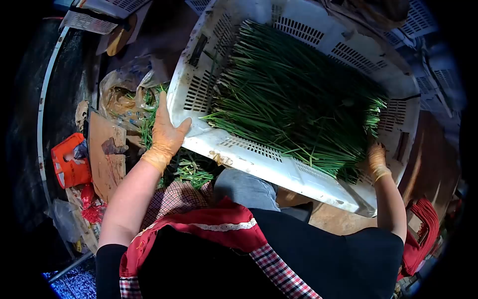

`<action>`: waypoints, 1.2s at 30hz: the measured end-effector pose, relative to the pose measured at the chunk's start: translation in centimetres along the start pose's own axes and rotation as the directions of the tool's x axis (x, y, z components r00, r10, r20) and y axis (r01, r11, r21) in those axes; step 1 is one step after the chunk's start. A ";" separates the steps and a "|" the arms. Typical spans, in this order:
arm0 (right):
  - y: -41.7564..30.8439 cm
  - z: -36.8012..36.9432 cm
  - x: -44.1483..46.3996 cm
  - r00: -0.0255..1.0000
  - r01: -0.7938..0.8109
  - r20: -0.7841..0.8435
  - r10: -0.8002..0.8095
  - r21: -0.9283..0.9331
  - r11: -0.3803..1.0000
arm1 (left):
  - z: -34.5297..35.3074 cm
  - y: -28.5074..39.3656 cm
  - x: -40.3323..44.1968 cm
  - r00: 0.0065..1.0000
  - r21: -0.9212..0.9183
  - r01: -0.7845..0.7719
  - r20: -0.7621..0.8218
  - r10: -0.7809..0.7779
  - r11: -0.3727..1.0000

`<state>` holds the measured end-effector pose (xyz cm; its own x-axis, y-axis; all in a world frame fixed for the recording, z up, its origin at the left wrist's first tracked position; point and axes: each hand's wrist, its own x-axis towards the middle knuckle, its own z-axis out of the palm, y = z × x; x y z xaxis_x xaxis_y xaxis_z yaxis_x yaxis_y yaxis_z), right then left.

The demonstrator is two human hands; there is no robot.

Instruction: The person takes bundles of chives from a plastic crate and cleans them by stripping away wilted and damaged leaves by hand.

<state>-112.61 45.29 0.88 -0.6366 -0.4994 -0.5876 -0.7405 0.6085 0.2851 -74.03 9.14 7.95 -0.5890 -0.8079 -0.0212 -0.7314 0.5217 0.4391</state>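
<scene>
White crate (279, 169): left hand (166, 132), spread wide, braces near-left corner; right hand (377, 156), grip unclear, apparently tidies greens (298, 99), next needing gentleness.

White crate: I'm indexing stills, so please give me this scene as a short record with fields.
container: white crate, slotted sides
contents: long green stalks, piled lengthwise
left hand: gloved, at crate's left corner
right hand: gloved, inside crate beside stalks; fingertips unclear
left of crate: clear plastic bag
clothing: red-trimmed checked apron
</scene>
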 end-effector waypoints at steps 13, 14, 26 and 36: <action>0.8 2.8 1.1 0.995 0.104 -0.008 -0.103 0.138 0.985 | 0.0 0.1 -0.1 1.000 -0.001 0.019 -0.001 -0.019 1.000; 0.7 3.7 1.1 0.997 0.081 -0.009 -0.081 0.131 0.988 | 0.0 -0.1 0.0 1.000 -0.013 0.016 0.000 -0.016 1.000; 0.8 5.1 1.8 0.988 0.155 -0.025 -0.155 0.011 0.988 | 0.4 -0.3 0.1 0.999 -0.017 -0.004 -0.037 0.004 1.000; -0.6 -6.0 0.2 0.976 0.217 -0.007 -0.217 0.119 0.969 | 0.7 -1.2 0.1 0.999 -0.002 -0.022 -0.042 0.022 1.000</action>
<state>-113.58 41.14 5.18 -0.4620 -0.6239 -0.6304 -0.8297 0.5552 0.0586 -73.41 8.63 6.79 -0.5903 -0.8067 0.0261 -0.7172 0.5391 0.4415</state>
